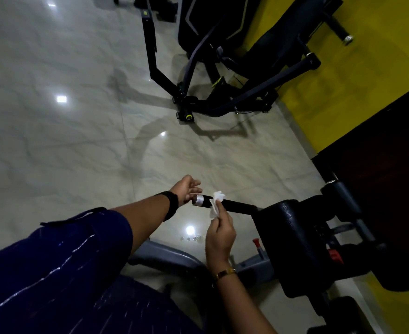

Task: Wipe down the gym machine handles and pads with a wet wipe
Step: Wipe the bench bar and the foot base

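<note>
A dark gym machine with a black padded rest (292, 237) stood low to the right; its black cylindrical handle with a silver end cap (237, 206) jutted leftward; the left hand (186, 190) hung loose-fingered just beside that cap, holding nothing; the right hand (220, 235) pinched a crumpled white wet wipe (216, 203) against the handle.

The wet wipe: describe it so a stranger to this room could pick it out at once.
Find the black padded machine at lower right; a black handle juts left from it, ending in a silver cap. The wet wipe is the crumpled white scrap on that handle beside the cap, pinched by the right hand, the only white thing on the dark bar.
</note>
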{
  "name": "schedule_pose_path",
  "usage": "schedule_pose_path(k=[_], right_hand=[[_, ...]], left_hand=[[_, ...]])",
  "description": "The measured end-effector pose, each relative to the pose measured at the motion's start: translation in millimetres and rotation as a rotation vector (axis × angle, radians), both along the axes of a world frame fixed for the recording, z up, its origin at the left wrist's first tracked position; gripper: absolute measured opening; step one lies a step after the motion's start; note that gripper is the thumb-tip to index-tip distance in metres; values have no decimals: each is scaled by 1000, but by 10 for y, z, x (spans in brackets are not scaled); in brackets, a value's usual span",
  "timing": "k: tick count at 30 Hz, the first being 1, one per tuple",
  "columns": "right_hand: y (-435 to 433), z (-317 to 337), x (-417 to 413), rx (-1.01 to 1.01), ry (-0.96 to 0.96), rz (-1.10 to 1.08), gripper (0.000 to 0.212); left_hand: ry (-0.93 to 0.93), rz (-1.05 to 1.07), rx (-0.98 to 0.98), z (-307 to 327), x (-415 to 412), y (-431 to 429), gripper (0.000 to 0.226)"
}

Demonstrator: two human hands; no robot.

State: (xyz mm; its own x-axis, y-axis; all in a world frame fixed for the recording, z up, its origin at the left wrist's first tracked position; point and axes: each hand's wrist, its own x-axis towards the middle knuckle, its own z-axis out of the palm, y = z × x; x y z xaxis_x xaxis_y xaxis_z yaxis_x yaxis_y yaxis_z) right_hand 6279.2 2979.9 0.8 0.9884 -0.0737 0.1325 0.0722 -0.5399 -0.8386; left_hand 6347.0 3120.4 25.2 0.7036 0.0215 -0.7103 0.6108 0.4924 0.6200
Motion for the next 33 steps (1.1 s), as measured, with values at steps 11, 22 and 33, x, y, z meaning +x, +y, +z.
schedule_pose_path(k=[11, 22, 33], right_hand=[[496, 28, 329, -919, -185, 420, 41], [393, -15, 75, -913, -278, 376, 52], [528, 5, 69, -723, -16, 95, 60]], left_hand=[[168, -215, -162, -2, 120, 245, 49], [203, -582, -88, -109, 449, 481, 59], [117, -730, -46, -37, 656, 391, 36]])
